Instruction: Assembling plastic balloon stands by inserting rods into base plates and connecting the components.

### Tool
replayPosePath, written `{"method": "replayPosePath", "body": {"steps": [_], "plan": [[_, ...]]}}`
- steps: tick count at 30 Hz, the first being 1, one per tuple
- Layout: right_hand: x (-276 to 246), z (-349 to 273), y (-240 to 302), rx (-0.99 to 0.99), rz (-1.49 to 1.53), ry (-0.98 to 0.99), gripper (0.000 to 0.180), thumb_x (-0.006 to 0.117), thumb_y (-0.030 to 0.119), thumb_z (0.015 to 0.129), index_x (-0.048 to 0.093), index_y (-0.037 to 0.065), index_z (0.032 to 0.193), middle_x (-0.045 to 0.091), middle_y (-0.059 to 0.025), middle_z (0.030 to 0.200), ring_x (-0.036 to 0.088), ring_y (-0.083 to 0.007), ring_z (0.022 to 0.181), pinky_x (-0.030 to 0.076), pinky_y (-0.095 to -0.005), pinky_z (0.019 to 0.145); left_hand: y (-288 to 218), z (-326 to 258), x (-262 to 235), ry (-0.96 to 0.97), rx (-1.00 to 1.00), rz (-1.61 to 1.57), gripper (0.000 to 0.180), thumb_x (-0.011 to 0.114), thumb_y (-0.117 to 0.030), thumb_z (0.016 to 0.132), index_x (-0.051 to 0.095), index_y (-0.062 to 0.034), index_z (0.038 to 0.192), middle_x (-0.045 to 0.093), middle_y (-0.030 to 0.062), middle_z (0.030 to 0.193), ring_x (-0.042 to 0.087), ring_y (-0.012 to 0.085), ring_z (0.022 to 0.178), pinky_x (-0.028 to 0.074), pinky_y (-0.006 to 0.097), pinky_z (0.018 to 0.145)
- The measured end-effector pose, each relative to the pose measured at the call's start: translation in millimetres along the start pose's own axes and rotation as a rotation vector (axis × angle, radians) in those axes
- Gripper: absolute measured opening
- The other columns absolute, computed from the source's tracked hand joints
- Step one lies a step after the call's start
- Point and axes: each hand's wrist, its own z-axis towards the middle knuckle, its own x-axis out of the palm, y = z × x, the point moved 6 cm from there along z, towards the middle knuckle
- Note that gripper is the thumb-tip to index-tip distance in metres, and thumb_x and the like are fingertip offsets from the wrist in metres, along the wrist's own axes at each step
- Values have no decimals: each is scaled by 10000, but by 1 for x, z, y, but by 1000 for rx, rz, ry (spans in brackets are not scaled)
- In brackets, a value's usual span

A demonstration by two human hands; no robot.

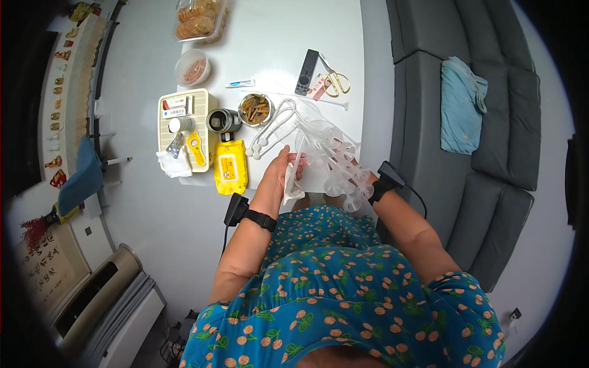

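My left hand (277,173) grips a crumpled white cloth (292,184) at the near edge of the white table (276,37). My right hand (362,178) is mostly hidden behind a bunch of clear plastic sticks with round cups (334,162), which it holds; the cloth touches one of them. The sticks fan out from the cups toward the table's middle, ending in small white knobs (256,148). Both wrists wear black bands with small black devices.
A yellow wipes pack (230,168), cream tray of small items (186,126), black cup (221,120), jar of brown pieces (254,109), remote (306,72), gold scissors (336,83) and biscuit boxes (199,18) lie on the table. A grey sofa (478,153) stands at right.
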Motion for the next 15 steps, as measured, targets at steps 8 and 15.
{"method": "replayPosePath", "body": {"steps": [8, 15], "plan": [[16, -21, -13, 160, 399, 10, 730, 640, 88, 797, 246, 144, 1409, 474, -120, 1249, 521, -233, 1105, 467, -339, 929, 11, 8, -47, -161, 108, -73, 367, 363, -335, 961, 572, -33, 980, 640, 115, 727, 465, 156, 477, 412, 281, 441], [26, -38, 7, 557, 799, -225, 433, 503, 168, 927, 383, 25, 1317, 510, -98, 1229, 536, -184, 1085, 447, -308, 961, 11, 0, -51, -5, 138, 12, 423, 506, -416, 897, 535, -27, 1061, 653, 123, 780, 476, 97, 470, 390, 221, 411]]}}
